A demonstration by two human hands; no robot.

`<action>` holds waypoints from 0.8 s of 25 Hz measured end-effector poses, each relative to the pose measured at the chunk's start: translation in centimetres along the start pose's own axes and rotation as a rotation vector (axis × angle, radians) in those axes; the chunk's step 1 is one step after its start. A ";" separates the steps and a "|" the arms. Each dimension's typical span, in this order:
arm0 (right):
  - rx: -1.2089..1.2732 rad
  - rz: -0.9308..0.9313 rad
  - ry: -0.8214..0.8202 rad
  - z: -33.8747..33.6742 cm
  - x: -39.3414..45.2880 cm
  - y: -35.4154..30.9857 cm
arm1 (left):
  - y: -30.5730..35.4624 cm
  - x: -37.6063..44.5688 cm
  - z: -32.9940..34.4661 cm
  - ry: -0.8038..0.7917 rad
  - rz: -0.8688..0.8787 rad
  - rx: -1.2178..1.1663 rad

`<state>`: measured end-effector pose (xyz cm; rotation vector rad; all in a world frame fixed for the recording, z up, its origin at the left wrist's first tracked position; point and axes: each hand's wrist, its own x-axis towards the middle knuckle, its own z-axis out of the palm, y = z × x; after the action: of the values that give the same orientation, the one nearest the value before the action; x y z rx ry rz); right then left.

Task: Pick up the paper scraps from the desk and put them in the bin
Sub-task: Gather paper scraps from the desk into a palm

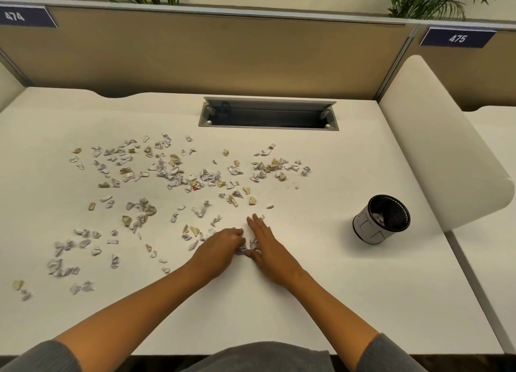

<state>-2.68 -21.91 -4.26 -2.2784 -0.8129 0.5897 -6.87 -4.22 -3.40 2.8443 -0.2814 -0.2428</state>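
Corralling a small scrap clump [249,247] between both hands on the desk [321,287]: left hand [220,248] fingers curled, right hand [266,244] fingers straight, together. Bin [381,219] well right.

Crumpled paper scraps [178,173], matt white desk [321,274], mesh-lined bin [381,219].

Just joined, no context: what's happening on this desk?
A person is clearing paper scraps off a white desk. Both hands are down on the desktop, herding a small pile of scraps between them: the left hand has its fingers curled at the pile, the right hand lies flat beside it. Most scraps lie scattered to the left. The small bin stands to the right with some paper inside.
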 end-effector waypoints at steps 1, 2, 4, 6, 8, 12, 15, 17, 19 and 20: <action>-0.027 -0.003 -0.004 0.1 0.2 0.1 | -0.2 -0.1 0.0 0.009 -0.019 0.002; -0.055 -0.006 0.008 0.2 0.3 0.1 | -0.4 -0.3 -0.1 0.012 -0.039 -0.010; -0.127 -0.039 0.073 0.5 0.2 0.1 | -0.5 -0.3 -0.3 0.014 -0.072 -0.036; -0.227 -0.094 0.125 0.8 -0.1 0.3 | -0.3 0.0 -0.7 0.005 -0.110 -0.034; -0.321 -0.126 0.146 0.6 -0.4 0.6 | -0.1 0.1 -1.0 0.006 -0.146 -0.052; -0.389 -0.130 0.129 -0.6 0.1 1.1 | 0.8 -0.9 -1.0 0.039 -0.110 -0.148; -0.031 0.019 0.267 -2.2 0.9 0.7 | 1.4 -1.7 -0.5 -0.028 -0.065 -0.036; 0.199 0.160 0.386 -3.8 2.1 0.8 | 1.2 -1.6 -0.2 -0.034 -0.054 0.049; 0.254 0.249 0.420 -5.3 3.4 1.3 | 0.9 -1.4 -0.2 -0.042 -0.052 0.085; 0.245 0.282 0.423 -5.8 4.1 1.4 | 0.7 -1.4 -0.3 -0.047 -0.054 0.104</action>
<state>4.22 -22.40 -1.99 -2.1896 -0.2050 0.2886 -8.28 -4.54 -2.68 2.9550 -0.2341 -0.3145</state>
